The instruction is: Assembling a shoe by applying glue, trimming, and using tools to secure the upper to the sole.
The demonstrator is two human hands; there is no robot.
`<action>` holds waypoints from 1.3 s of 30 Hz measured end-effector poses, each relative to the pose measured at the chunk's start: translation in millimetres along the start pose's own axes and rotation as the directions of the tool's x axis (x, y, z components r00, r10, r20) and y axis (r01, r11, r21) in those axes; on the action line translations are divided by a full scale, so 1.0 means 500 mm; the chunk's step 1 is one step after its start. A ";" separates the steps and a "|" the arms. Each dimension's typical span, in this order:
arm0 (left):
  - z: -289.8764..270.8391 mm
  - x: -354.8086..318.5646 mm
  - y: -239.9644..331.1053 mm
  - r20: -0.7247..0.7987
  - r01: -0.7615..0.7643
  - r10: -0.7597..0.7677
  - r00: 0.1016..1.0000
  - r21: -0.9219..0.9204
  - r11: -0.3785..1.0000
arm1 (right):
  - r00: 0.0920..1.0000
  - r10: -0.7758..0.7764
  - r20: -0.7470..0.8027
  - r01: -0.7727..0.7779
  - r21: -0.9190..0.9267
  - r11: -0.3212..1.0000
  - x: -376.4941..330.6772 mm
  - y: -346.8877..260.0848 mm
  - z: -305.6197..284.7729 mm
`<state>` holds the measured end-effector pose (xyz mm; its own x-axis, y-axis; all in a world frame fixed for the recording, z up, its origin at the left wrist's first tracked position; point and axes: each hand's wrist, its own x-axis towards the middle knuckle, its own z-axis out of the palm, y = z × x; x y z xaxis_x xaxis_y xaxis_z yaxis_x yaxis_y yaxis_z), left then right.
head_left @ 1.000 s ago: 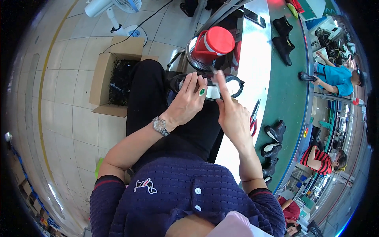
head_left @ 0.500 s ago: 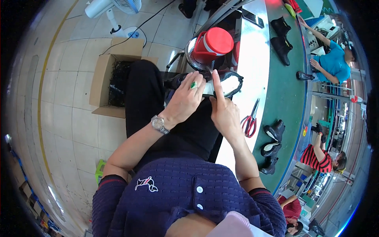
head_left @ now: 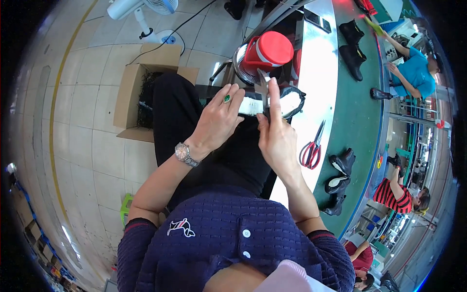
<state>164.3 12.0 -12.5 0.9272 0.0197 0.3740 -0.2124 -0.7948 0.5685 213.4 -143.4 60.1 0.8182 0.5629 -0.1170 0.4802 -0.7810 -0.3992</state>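
A black shoe [head_left: 292, 104] with a bare white underside lies sole up across my lap, one end reaching the bench edge. My left hand [head_left: 221, 114], with a green-stoned ring and a wristwatch, is closed on the shoe's left part, covering much of it. In my right hand [head_left: 278, 138] is a metal hand tool [head_left: 265, 87] with a dark handle, held upright over the middle of the shoe. The index finger stretches along the tool. My fingers hide part of the handle, so its exact kind does not show.
Red-handled scissors [head_left: 311, 152] and a phone [head_left: 317, 20] lie on the metal bench [head_left: 318, 73]. Black shoes [head_left: 351, 61] stand on the green conveyor [head_left: 357, 112]. A red jug [head_left: 272, 49] sits on a stool beyond my knees. An open carton [head_left: 127, 102] stands left; co-workers are across the conveyor.
My left hand has slid a little left and toward me along the shoe. The tool in my right hand now stands more upright, with its metal head showing.
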 end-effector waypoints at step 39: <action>-0.097 -0.190 0.003 0.358 0.651 -0.547 0.757 -0.483 0.585 | 0.665 -0.247 0.705 0.298 0.053 0.953 0.008 -0.089 -0.044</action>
<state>60.8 38.5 -11.8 0.9283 0.2325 -0.2901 0.3305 -0.1590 0.9303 202.4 -112.2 97.2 0.2027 0.7580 -0.6200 0.6846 -0.5624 -0.4638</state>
